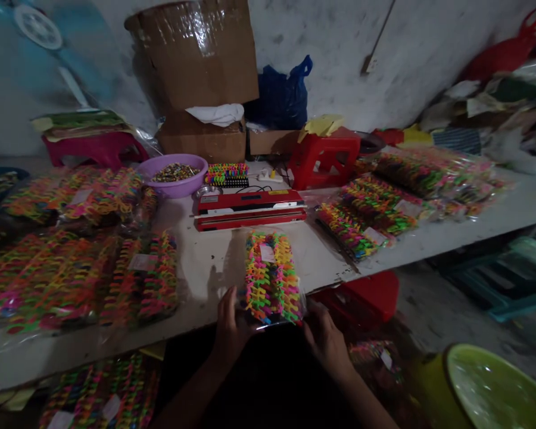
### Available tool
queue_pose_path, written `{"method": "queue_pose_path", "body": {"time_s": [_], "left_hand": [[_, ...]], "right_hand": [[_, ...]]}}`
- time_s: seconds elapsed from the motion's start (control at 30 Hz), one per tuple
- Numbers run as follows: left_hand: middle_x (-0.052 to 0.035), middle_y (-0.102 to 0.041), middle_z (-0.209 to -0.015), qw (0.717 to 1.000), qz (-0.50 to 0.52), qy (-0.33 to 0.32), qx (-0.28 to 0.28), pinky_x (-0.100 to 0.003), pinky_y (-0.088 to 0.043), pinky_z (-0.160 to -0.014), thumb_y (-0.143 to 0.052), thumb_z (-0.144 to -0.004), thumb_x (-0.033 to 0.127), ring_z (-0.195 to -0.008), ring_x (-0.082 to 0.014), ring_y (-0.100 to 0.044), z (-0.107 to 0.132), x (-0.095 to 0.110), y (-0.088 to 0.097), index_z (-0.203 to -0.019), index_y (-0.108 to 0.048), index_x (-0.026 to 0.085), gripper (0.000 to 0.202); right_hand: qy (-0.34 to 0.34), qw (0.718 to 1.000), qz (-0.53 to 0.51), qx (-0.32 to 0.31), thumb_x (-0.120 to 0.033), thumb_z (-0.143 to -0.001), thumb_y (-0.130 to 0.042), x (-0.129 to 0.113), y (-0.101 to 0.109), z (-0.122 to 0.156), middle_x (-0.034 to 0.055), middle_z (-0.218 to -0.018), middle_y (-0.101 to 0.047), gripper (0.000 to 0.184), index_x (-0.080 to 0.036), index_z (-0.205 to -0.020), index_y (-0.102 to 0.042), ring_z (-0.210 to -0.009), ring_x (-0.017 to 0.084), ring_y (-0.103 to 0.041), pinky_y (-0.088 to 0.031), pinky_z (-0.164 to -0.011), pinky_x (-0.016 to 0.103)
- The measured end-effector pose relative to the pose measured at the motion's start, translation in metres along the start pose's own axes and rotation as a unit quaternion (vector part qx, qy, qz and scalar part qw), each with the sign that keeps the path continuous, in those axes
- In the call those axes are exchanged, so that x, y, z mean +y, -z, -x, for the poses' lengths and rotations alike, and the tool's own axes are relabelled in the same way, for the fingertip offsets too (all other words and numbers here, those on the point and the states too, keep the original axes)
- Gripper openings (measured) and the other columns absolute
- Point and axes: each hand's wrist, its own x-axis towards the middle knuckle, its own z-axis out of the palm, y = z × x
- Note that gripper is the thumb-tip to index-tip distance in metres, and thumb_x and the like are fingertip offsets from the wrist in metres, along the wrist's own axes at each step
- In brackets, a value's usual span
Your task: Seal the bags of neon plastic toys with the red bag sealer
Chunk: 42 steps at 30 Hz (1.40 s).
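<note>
A clear plastic packet of neon-coloured hair clips point(270, 277) with a small white label lies on the white table point(214, 262), its near end at the table's front edge. My left hand point(230, 333) grips the packet's near left corner. My right hand point(324, 336) holds its near right corner. Behind the packet lies a red heat sealer point(250, 210), shut, with a black cable.
Filled clip packets are piled at the left point(67, 262) and right point(384, 208). A purple bowl point(175, 174), cardboard boxes point(196, 77), a red stool point(324, 156) and a blue bag point(281, 95) stand behind. A green basin point(486, 387) sits low at right.
</note>
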Motion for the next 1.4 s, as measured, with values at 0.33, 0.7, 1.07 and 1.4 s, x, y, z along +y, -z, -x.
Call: {"method": "queue_pose_path", "body": {"time_s": [0.33, 0.7, 1.07, 1.4], "left_hand": [[-0.0038, -0.071, -0.071, 0.988, 0.042, 0.11, -0.101, -0.027, -0.051, -0.064, -0.038, -0.086, 0.041, -0.064, -0.0172, -0.067, -0.044, 0.029, 0.047, -0.079, -0.063, 0.022, 0.032], [0.0079, -0.05, -0.041, 0.969, 0.178, 0.159, -0.061, -0.017, -0.033, -0.037, -0.043, -0.079, 0.016, -0.031, -0.0094, -0.048, -0.257, 0.133, 0.124, -0.073, -0.048, 0.019, 0.009], [0.007, -0.053, -0.043, 0.945, 0.264, 0.081, -0.176, -0.017, -0.037, -0.044, -0.044, -0.074, 0.0, -0.035, -0.0074, -0.05, -0.285, 0.167, 0.132, -0.071, -0.046, 0.016, 0.017], [0.0037, -0.054, -0.042, 0.97, 0.181, 0.061, -0.148, -0.019, -0.035, -0.048, -0.046, -0.075, 0.002, -0.039, -0.0087, -0.05, -0.293, 0.154, 0.17, -0.066, -0.048, 0.017, 0.018]], "right_hand": [[-0.088, 0.989, -0.053, -0.101, -0.04, -0.087, -0.033, -0.017, 0.041, -0.069, -0.0007, -0.049, -0.048, 0.034, -0.022, -0.06, -0.043, -0.047, 0.012, -0.049, -0.035, -0.047, 0.023], [-0.078, 0.971, -0.204, -0.098, -0.038, -0.067, -0.042, -0.035, 0.141, -0.264, -0.0055, -0.045, -0.033, 0.024, -0.02, -0.05, -0.038, -0.043, 0.007, -0.029, -0.023, -0.043, 0.023], [0.195, 0.95, -0.154, -0.19, -0.045, -0.084, -0.049, -0.106, 0.135, -0.243, 0.0051, -0.099, -0.066, 0.034, -0.02, -0.104, -0.061, -0.084, 0.017, -0.061, -0.046, -0.075, 0.028], [0.273, 0.898, 0.116, -0.326, -0.027, -0.063, -0.069, -0.102, 0.142, -0.259, 0.003, -0.059, -0.061, 0.013, -0.023, -0.053, -0.062, -0.06, 0.019, -0.056, -0.04, -0.059, 0.03]]}}
